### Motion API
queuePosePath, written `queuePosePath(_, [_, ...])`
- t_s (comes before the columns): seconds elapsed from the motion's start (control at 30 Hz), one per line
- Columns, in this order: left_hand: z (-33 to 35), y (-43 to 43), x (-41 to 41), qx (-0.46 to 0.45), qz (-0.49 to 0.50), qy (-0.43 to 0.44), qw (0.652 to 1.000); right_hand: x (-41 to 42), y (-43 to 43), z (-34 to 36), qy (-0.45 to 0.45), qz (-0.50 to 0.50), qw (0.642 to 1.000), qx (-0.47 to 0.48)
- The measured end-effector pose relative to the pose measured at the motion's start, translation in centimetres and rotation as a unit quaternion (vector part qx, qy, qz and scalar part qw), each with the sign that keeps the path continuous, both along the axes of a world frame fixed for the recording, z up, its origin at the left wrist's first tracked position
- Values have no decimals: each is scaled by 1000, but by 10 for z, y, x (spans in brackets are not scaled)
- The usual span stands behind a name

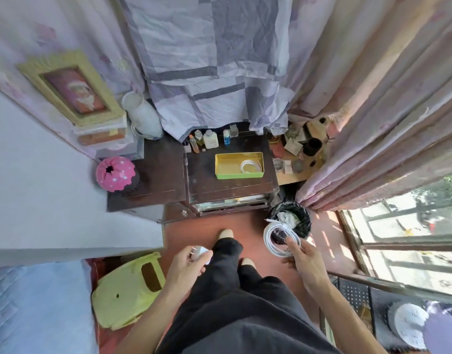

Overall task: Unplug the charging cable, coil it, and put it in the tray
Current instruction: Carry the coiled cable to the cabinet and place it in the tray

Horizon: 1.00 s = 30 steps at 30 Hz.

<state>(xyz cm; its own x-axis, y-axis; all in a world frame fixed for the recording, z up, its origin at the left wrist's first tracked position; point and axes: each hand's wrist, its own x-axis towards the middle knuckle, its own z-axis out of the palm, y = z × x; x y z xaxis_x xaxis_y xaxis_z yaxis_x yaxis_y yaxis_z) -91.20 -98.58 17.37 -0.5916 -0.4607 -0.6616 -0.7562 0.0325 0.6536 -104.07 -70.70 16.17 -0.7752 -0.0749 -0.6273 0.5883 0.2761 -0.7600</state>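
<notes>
Holding the coiled cable [281, 238] at lower right, right hand [303, 261] pinching one side; left hand [186, 264] closed around the plug [200, 252]. Tray [239, 175] sits on the bench [207, 185] at centre — loops could spring loose, or drop into the bin [300, 227] right behind.

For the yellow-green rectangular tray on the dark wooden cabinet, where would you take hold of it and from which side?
Judging from its shape, grip the yellow-green rectangular tray by its left short wall, from above: thumb outside, fingers inside. The walls are thin and upright, and that end is bare, while a small white cable coil lies at the right end. Small bottles crowd the far side.
</notes>
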Motion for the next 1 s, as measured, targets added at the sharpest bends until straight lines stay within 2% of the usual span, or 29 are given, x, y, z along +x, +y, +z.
queuePosePath(0.23, [-20,-41,-71,-10,-47,-35,998,-55,-38,-10,-38,19,999,25])
queuePosePath(0.43, [-30,-62,-156,-7,-108,-47,993,-103,-69,-22,-30,32,996,82])
queuePosePath(0.6, [-37,-73,-199,39,-35,-41,998,-134,-92,-32,-50,9,994,93])
queuePosePath(0.8, [-84,-78,-227,-6,4,-56,998,-200,-122,-107,-74,53,986,139])
queuePosePath(1.0, [-156,-80,-248,-1,51,-53,997,-295,-155,-201,35,106,970,216])
